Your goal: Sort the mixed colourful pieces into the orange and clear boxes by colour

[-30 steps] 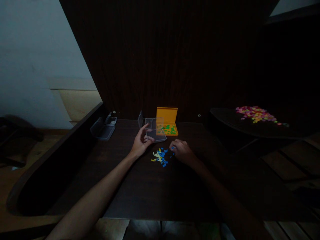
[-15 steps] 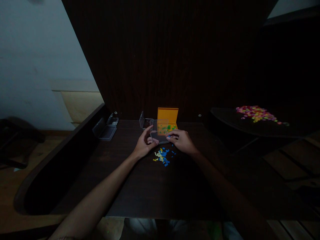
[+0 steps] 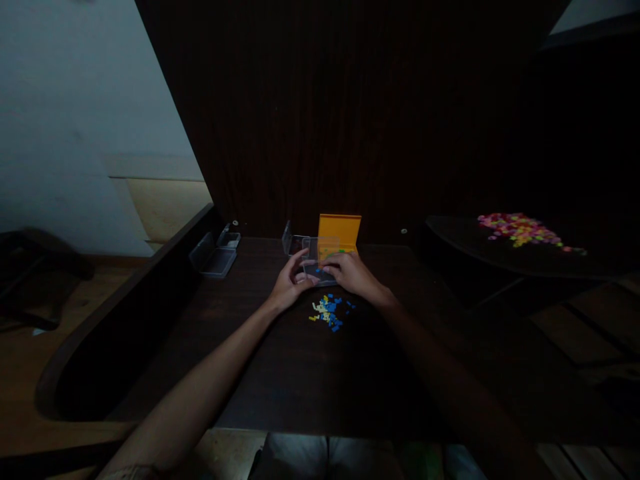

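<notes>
My left hand (image 3: 291, 281) is curled round the left side of an open clear plastic box (image 3: 327, 283), its thumb along the near edge. Over this box, my right hand (image 3: 351, 272) has thumb and fingers pinched together, with a small blue piece (image 3: 319, 270) right at the fingertips. Just in front of the box lies a loose pile of small blue, yellow and pale yellow pieces (image 3: 330, 311). Behind my right hand stands an open orange box (image 3: 339, 230) with green pieces in it, partly hidden by the hand.
Another small clear box (image 3: 299, 245) stands open behind my left hand. More open clear boxes (image 3: 219, 263) sit at the table's left side by a raised dark edge. On a dark shelf at the right lies a heap of pink, red and yellow pieces (image 3: 520, 230).
My right hand has moved left, further over the clear box, with the blue piece at its fingertips. My left hand keeps its place on the box. The view has shifted slightly.
</notes>
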Available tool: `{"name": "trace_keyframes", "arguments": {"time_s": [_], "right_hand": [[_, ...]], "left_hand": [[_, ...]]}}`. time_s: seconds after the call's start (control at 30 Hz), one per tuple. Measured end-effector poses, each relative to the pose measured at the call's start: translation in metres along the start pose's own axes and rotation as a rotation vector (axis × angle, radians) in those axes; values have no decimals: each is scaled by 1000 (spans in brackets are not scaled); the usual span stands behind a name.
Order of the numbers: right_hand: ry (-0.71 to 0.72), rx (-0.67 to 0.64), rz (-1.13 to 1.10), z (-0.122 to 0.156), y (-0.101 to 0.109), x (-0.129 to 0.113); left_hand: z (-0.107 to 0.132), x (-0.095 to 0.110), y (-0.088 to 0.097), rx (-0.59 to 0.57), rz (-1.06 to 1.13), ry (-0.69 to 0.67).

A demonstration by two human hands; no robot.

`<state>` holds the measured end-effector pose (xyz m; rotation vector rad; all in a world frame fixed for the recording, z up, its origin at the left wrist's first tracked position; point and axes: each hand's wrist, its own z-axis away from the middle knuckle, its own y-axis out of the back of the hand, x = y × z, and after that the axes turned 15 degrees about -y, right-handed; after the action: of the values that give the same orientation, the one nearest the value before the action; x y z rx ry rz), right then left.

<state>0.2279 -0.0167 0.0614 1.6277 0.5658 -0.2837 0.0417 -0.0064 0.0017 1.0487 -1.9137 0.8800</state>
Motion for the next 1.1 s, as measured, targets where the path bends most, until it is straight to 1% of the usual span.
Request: {"name": "trace_keyframes", "arguments": {"time_s": [0.07,0.17,0.27,0.33,0.4,0.47,0.57,0.63,0.7,0.77,0.87,1.0,1.1], "right_hand": [[33,27,-34,4,3,-1],[84,101,-89,15,10,4],[95,176,-107,28,18,20],[54,192,-109,37,20,36],[7,152,-102,47,19,52],[-1,21,-94,59,15,65],[-32,-164,-60,79,5,74],[-45,-197,-57,91,-1,75],[-23,-168,-69,99,-7,75],[11,-111,-87,101,-11,74],[96,-44,-117,95,-15,74],[244,-8,-166,86,-18,74],[297,9,-194,85,-19,72]], "left_hand": [[-1,0,1,-6,-7,3],[-1,0,3,-7,-12,2],[-1,-1,4,26,5,11],[-1,-2,4,57,10,24],[-1,-3,4,75,1,27],[-2,-4,5,81,-15,21],[-2,-5,5,87,-26,9],[-2,-6,5,87,-25,4],[-2,-6,5,78,-30,2],[-2,-6,5,70,-35,1],[-2,-6,5,81,-26,18],[-2,-5,4,96,-9,35],[-3,-3,4,88,-12,36]]}}
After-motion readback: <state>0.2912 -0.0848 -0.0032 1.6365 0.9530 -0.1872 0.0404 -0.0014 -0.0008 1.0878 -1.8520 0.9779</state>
